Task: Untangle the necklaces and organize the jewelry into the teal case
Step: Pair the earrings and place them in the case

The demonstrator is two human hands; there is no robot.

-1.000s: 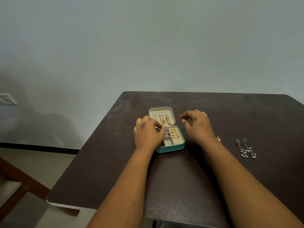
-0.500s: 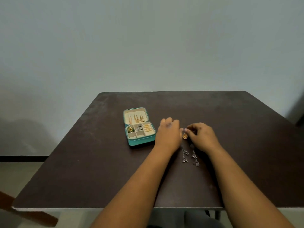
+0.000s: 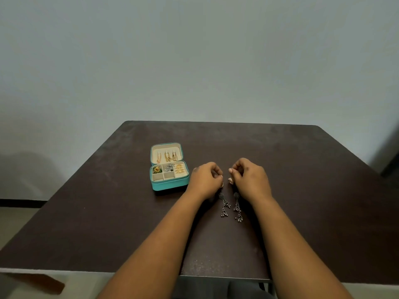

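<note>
The open teal case (image 3: 170, 184) lies on the dark table (image 3: 302, 190), left of my hands. Its lid holds gold chains (image 3: 167, 156); its compartments hold a gold-green piece, a silver piece and gold rings. My left hand (image 3: 205, 181) and right hand (image 3: 250, 180) sit close together to the right of the case. Each pinches a small gold piece: one (image 3: 222, 184) at the left fingertips, one (image 3: 230, 180) at the right fingertips. Two long dark dangling earrings (image 3: 225, 205) (image 3: 237, 207) lie on the table just below my hands, between my wrists.
A plain grey wall stands behind the table. The floor shows at the left, with a brown wooden piece (image 3: 41, 282) near the table's front-left corner.
My hands left the case and moved right to the small gold piece above the dangling earrings. They now hold two small gold pieces a little apart. The view swung right.
</note>
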